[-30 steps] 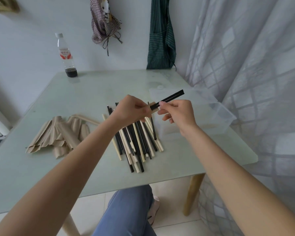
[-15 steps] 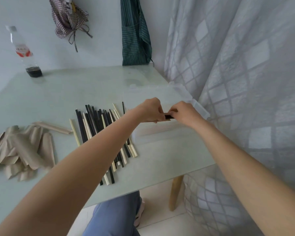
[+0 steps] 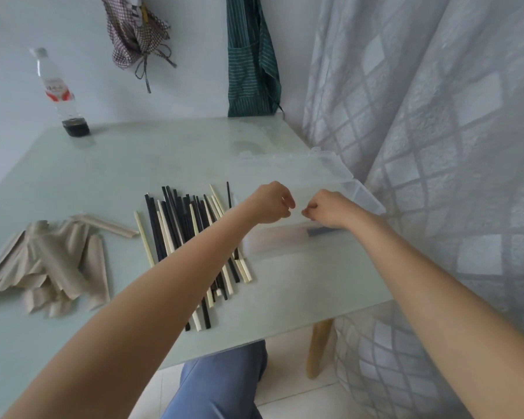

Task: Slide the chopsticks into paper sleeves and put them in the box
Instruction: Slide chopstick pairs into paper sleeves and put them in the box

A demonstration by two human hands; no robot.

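1. Both hands over the clear plastic box [image 3: 362,195] at the right side of the bench [image 3: 133,158]: left hand [image 3: 271,204] and right hand [image 3: 327,208] a little apart, fingers curled inward, nothing visible in either grip.
2. Inside the box, seen through the near wall: a pale sleeved pair [image 3: 280,238] with a dark end at its right, lying lengthwise below the hands. Judged: just let go, so the step in hand is the release into the box.
3. To do it well: lift both hands straight up and clear of the box walls, without nudging the light box towards the bench edge; leave the sleeved pair flat along the box's length so later ones stack beside it.
4. Next supplies: loose chopsticks [image 3: 191,237], black and pale mixed, fanned out at mid-bench left of the box; paper sleeves [image 3: 46,264] heaped at the far left. Best to pick two matching sticks, align their tips, then feed narrow ends first into a sleeve mouth held open.
5. Differs from half a second ago: then hands pressed together, pinching a dark stick end between them above the box; now hands parted, nothing held, sleeved pair down in the box. A second ago: black sticks still jutting out, only partly sleeved.
6. Bottle [image 3: 61,95] far left, untouched.
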